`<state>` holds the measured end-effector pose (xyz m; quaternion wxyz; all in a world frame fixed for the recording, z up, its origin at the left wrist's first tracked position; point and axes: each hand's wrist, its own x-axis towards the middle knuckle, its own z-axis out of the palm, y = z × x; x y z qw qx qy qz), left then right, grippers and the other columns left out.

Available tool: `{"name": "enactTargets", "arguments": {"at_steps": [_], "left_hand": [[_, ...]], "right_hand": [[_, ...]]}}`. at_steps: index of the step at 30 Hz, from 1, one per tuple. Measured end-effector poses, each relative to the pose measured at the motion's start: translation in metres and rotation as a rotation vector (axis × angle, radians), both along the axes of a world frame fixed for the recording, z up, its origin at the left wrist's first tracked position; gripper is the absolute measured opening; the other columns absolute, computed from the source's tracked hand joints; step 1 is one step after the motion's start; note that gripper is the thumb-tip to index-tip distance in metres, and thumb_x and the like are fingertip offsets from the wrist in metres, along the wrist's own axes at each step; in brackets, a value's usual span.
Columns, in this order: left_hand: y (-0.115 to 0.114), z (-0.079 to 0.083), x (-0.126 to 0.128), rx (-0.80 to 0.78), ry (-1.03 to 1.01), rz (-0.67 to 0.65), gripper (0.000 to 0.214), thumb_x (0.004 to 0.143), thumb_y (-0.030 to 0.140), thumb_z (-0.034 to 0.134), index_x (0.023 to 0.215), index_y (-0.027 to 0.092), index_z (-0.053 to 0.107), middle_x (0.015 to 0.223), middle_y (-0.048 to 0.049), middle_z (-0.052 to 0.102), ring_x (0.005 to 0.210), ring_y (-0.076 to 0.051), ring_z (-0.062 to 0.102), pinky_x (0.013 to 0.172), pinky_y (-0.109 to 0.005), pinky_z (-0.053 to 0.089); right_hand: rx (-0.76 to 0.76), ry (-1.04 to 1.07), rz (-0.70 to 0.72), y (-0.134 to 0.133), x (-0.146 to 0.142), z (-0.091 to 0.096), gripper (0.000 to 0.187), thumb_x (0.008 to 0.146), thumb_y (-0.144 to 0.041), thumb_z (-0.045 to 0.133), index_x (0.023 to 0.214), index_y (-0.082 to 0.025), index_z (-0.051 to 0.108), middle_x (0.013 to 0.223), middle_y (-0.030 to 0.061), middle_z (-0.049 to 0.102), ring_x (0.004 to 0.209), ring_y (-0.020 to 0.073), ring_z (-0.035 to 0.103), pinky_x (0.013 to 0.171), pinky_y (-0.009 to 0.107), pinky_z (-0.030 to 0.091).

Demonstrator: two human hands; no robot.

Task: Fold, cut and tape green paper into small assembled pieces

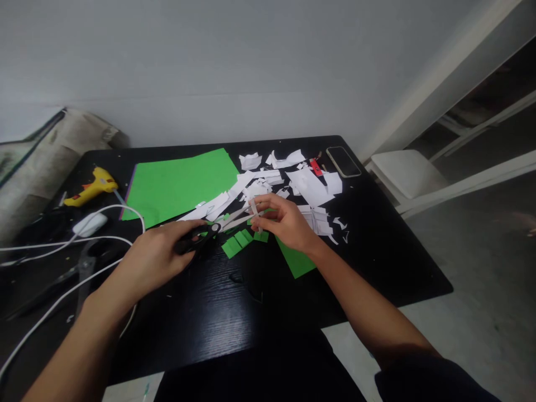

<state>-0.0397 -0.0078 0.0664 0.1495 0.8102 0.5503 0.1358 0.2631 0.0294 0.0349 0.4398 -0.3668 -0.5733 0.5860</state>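
Narrow white paper strip (254, 207), centre of frame, pinched in the right hand (282, 220), apparently to steady it at the parted, black-handled metal scissors (216, 227) gripped in the left hand (159, 251). Irregular white paper scraps (312, 187) crowd the black bench (393, 262) beyond; small green paper pieces (237, 244) lie just below.

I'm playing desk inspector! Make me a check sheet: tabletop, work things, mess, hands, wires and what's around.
Surface: black tabletop, shiny in front
Job's things: scissors, blades open; pale paper strip at the blades
Clutter: white paper scraps, green sheet, yellow glue gun, phone
Hands: left hand holds the scissors; right hand pinches the strip
Cables: white cable looping at left
Surroundings: pale wall behind
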Motion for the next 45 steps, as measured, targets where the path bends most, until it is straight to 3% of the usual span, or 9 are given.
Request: {"name": "enactTargets", "arguments": {"at_steps": [4, 11, 17, 22, 36, 45], "left_hand": [[0.0035, 0.0021, 0.0006, -0.005, 0.007, -0.014, 0.053, 0.08, 0.032, 0.061, 0.132, 0.031, 0.075, 0.117, -0.0073, 0.085, 0.1, -0.036, 0.082, 0.083, -0.046, 0.065], [0.0056, 0.0013, -0.0025, 0.027, 0.002, -0.068, 0.056, 0.08, 0.03, 0.061, 0.133, 0.029, 0.076, 0.12, -0.0104, 0.084, 0.097, -0.037, 0.082, 0.087, -0.054, 0.066], [0.0034, 0.0003, -0.0015, 0.036, 0.034, -0.087, 0.056, 0.082, 0.03, 0.061, 0.135, 0.026, 0.074, 0.126, -0.013, 0.081, 0.108, -0.04, 0.08, 0.091, -0.056, 0.066], [0.0037, 0.0023, 0.0015, 0.036, 0.029, -0.101, 0.055, 0.084, 0.029, 0.06, 0.136, 0.025, 0.073, 0.127, -0.0136, 0.081, 0.11, -0.038, 0.079, 0.093, -0.056, 0.065], [0.0022, 0.0069, 0.0009, 0.018, 0.084, -0.087, 0.057, 0.084, 0.033, 0.057, 0.138, 0.022, 0.074, 0.13, -0.0137, 0.08, 0.113, -0.038, 0.079, 0.094, -0.053, 0.064], [0.0062, 0.0002, -0.0024, 0.046, 0.039, -0.1, 0.054, 0.082, 0.031, 0.059, 0.132, 0.024, 0.078, 0.114, -0.0151, 0.084, 0.091, -0.037, 0.081, 0.082, -0.052, 0.064]], "right_hand": [[0.006, -0.008, 0.036, -0.0008, 0.0002, -0.0003, 0.039, 0.086, -0.03, 0.085, 0.122, -0.028, 0.071, 0.104, 0.0019, 0.073, 0.079, 0.0176, 0.078, 0.073, 0.037, 0.068], [-0.023, -0.02, 0.058, -0.0021, 0.0004, 0.004, 0.037, 0.085, -0.029, 0.085, 0.118, -0.026, 0.069, 0.104, 0.0027, 0.073, 0.082, 0.0188, 0.078, 0.074, 0.036, 0.068], [0.019, -0.039, 0.093, -0.0041, 0.0007, 0.0075, 0.024, 0.091, -0.03, 0.08, 0.106, -0.026, 0.061, 0.1, 0.0009, 0.07, 0.077, 0.0161, 0.074, 0.071, 0.035, 0.064], [0.025, -0.056, 0.11, -0.0045, 0.0009, 0.0081, 0.024, 0.092, -0.029, 0.077, 0.103, -0.026, 0.055, 0.1, 0.0003, 0.068, 0.076, 0.0151, 0.072, 0.073, 0.036, 0.062], [0.03, -0.095, 0.063, -0.0021, 0.002, 0.0063, 0.033, 0.085, -0.028, 0.085, 0.107, -0.027, 0.061, 0.102, -0.0004, 0.068, 0.073, 0.0144, 0.071, 0.073, 0.035, 0.062], [0.026, -0.143, 0.058, -0.0024, 0.0029, 0.0089, 0.033, 0.086, -0.029, 0.084, 0.11, -0.027, 0.061, 0.109, 0.0009, 0.067, 0.073, 0.0137, 0.071, 0.073, 0.035, 0.062]]}}
